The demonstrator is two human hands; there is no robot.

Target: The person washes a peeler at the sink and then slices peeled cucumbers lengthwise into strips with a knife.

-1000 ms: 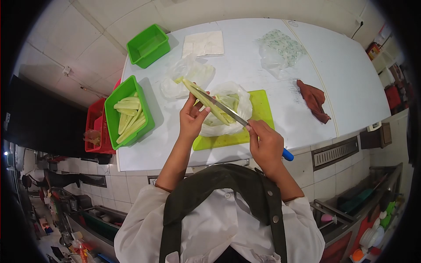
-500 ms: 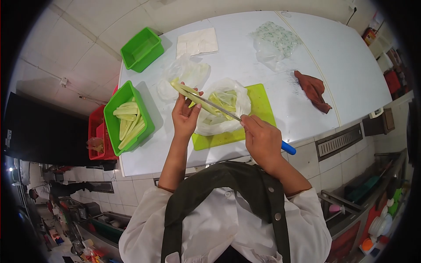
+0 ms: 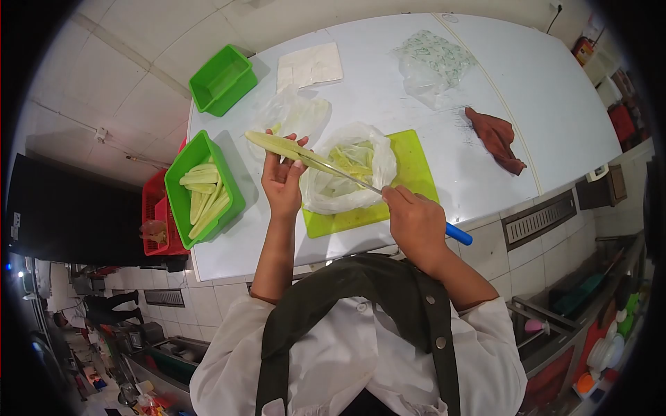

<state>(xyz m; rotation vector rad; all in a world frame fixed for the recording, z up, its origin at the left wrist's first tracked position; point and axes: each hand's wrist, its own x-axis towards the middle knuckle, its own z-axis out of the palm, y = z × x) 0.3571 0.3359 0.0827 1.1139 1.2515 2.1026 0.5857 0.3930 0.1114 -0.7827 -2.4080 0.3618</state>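
Note:
My left hand holds a long pale-green peeled cucumber, tilted, with its far end pointing up and left. My right hand is wrapped around the blue handle of a knife. The blade runs left to the lower part of the cucumber and seems to touch it. Below and right of the cucumber, an open white plastic bag holds pale-green peelings. The bag sits on a lime-green cutting board. More peeled cucumbers lie in a green basin to the left.
Behind stand another green basin, a folded cloth and a clear bag. A printed plastic bag and a brown cloth lie on the white table. Red baskets stand left. A person is far off.
My left hand and the cucumber have shifted left, and the cucumber now lies flatter, its far end further left. My right hand with the knife has barely moved.

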